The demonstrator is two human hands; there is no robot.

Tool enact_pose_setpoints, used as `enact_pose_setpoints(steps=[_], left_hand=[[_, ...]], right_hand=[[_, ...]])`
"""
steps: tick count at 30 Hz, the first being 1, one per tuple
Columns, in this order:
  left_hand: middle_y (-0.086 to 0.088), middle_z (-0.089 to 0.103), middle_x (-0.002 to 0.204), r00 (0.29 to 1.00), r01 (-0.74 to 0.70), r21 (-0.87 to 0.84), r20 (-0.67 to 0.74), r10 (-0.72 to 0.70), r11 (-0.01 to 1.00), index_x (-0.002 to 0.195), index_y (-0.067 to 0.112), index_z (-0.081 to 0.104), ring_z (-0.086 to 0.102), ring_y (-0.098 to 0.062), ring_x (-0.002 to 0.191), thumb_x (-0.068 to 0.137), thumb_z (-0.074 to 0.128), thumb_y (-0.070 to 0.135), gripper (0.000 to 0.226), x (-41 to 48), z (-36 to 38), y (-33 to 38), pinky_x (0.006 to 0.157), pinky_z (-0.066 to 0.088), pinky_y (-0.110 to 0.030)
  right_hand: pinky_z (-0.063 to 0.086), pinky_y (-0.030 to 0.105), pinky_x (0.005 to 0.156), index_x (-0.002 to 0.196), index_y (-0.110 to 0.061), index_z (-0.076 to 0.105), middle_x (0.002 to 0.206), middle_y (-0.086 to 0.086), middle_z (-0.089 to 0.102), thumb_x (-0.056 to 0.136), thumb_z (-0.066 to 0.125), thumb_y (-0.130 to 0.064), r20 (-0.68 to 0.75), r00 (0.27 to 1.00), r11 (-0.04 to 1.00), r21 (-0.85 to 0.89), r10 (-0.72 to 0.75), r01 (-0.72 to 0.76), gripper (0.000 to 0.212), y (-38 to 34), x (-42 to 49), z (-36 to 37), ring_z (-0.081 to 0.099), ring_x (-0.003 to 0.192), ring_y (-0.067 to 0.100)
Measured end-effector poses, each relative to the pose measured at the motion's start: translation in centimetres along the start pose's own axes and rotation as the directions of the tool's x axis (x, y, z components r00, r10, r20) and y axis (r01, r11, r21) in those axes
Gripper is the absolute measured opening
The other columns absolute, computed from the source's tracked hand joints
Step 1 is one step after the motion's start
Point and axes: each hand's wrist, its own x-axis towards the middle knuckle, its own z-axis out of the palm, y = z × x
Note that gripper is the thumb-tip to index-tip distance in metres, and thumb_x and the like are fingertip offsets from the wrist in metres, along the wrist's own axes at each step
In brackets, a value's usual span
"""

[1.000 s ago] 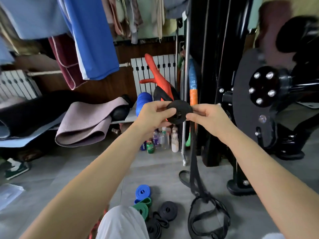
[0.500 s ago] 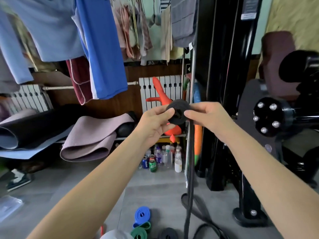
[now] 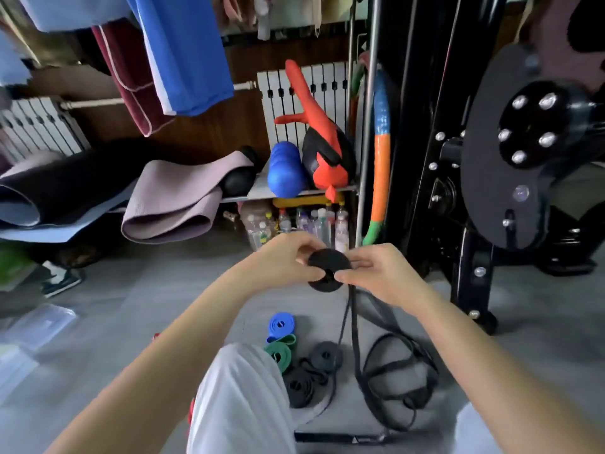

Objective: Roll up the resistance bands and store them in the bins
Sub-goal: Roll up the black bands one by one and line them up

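Both thumbs, the left thumb [image 3: 316, 273] and the right thumb [image 3: 342, 276], are pressing toward the central hole of the black coil [image 3: 324, 257]. The left hand [image 3: 281, 260] is curling round the coil's left edge and the right hand [image 3: 383, 273] is gripping its right edge. The coil is hanging in mid-air between the hands, flat face toward the camera, about equally near to each. From its lower right side the unrolled tail [image 3: 354, 322] is dropping almost straight down, long axis near vertical, into a loose tangle [image 3: 402, 381] lying on the floor below the right hand. The slack is therefore feeding in from beneath on the right, so the next turn is probably calling for the right hand to guide it. Finished rolls, blue [image 3: 281, 324], green [image 3: 278, 350] and black [image 3: 325, 355], are lying just left of the tail. A clear plastic container [image 3: 42, 322] is sitting well apart at far left.
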Motion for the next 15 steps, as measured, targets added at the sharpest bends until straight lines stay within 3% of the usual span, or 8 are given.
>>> enact_pose_setpoints(steps=[2, 4, 6, 8, 10, 12, 15], left_hand=[[0.009, 0.060, 0.080, 0.996, -0.082, 0.257, 0.040, 0.074, 0.963, 0.098, 0.016, 0.067, 0.054, -0.009, 0.074, 0.077, 0.073, 0.021, 0.022, -0.3, 0.2, 0.4, 0.067, 0.043, -0.021], [0.007, 0.060, 0.078, 0.995, -0.095, 0.320, -0.002, 0.101, 0.943, 0.096, 0.016, 0.069, 0.054, -0.011, 0.072, 0.077, 0.073, 0.023, 0.020, -0.6, 0.8, 0.2, 0.065, 0.041, -0.023], [0.002, 0.066, 0.077, 0.992, -0.078, 0.139, -0.086, 0.090, 0.987, 0.094, 0.015, 0.071, 0.061, -0.016, 0.072, 0.077, 0.073, 0.016, 0.017, -1.1, 1.4, -0.3, 0.068, 0.045, -0.025], [-0.007, 0.072, 0.085, 0.989, -0.011, -0.224, -0.146, -0.022, 0.975, 0.090, 0.014, 0.071, 0.069, -0.023, 0.082, 0.078, 0.071, 0.005, 0.015, -1.8, 1.8, -0.8, 0.077, 0.055, -0.034], [-0.006, 0.073, 0.088, 0.982, 0.017, -0.492, -0.157, -0.108, 0.871, 0.089, 0.020, 0.070, 0.070, -0.022, 0.087, 0.081, 0.068, 0.000, 0.022, -2.4, 2.4, -1.6, 0.078, 0.057, -0.035], [0.000, 0.073, 0.086, 0.982, 0.003, -0.630, -0.145, -0.122, 0.776, 0.093, 0.021, 0.069, 0.069, -0.017, 0.085, 0.084, 0.065, 0.000, 0.023, -3.0, 3.7, -2.2, 0.071, 0.056, -0.026], [-0.009, 0.072, 0.097, 0.973, 0.021, -0.850, -0.102, -0.205, 0.526, 0.105, 0.012, 0.066, 0.069, -0.021, 0.090, 0.088, 0.059, 0.004, 0.020, -3.8, 6.4, -3.0, 0.072, 0.058, -0.026]], right_hand=[[0.053, 0.016, 0.076, 0.099, -0.008, 0.072, 0.085, -0.003, 0.071, 0.076, 0.074, -0.001, 0.003, 1.000, 1.000, -0.023, 0.005, -0.005, 0.024, 0.1, -0.6, 0.9, 0.066, 0.077, 0.007], [0.053, 0.017, 0.077, 0.099, -0.011, 0.072, 0.086, -0.004, 0.072, 0.075, 0.076, -0.006, -0.028, 1.000, 0.999, -0.048, -0.009, 0.007, 0.025, 0.3, -1.0, 1.2, 0.068, 0.080, 0.010], [0.055, 0.021, 0.078, 0.096, -0.017, 0.072, 0.087, -0.006, 0.073, 0.076, 0.077, -0.011, -0.061, 0.998, 0.999, -0.044, -0.028, 0.026, 0.022, 0.8, -1.4, 1.0, 0.069, 0.082, 0.010], [0.054, 0.020, 0.076, 0.090, -0.027, 0.071, 0.085, -0.012, 0.072, 0.076, 0.076, -0.014, -0.066, 0.997, 0.999, -0.036, -0.030, 0.028, 0.020, 1.8, -2.2, 0.9, 0.069, 0.082, 0.006], [0.051, 0.016, 0.077, 0.087, -0.031, 0.069, 0.082, -0.018, 0.072, 0.078, 0.075, -0.011, -0.072, 0.997, 0.999, 0.025, -0.034, 0.036, 0.023, 2.8, -3.2, 1.3, 0.068, 0.082, 0.001], [0.050, 0.012, 0.077, 0.089, -0.033, 0.068, 0.084, -0.023, 0.071, 0.079, 0.072, -0.005, -0.106, 0.993, 0.992, 0.110, -0.054, 0.066, 0.030, 3.6, -3.9, 2.0, 0.068, 0.085, -0.002], [0.047, 0.008, 0.077, 0.096, -0.035, 0.066, 0.090, -0.026, 0.070, 0.080, 0.069, -0.002, -0.163, 0.985, 0.967, 0.235, -0.063, 0.101, 0.037, 4.5, -4.5, 3.4, 0.066, 0.092, -0.004]])
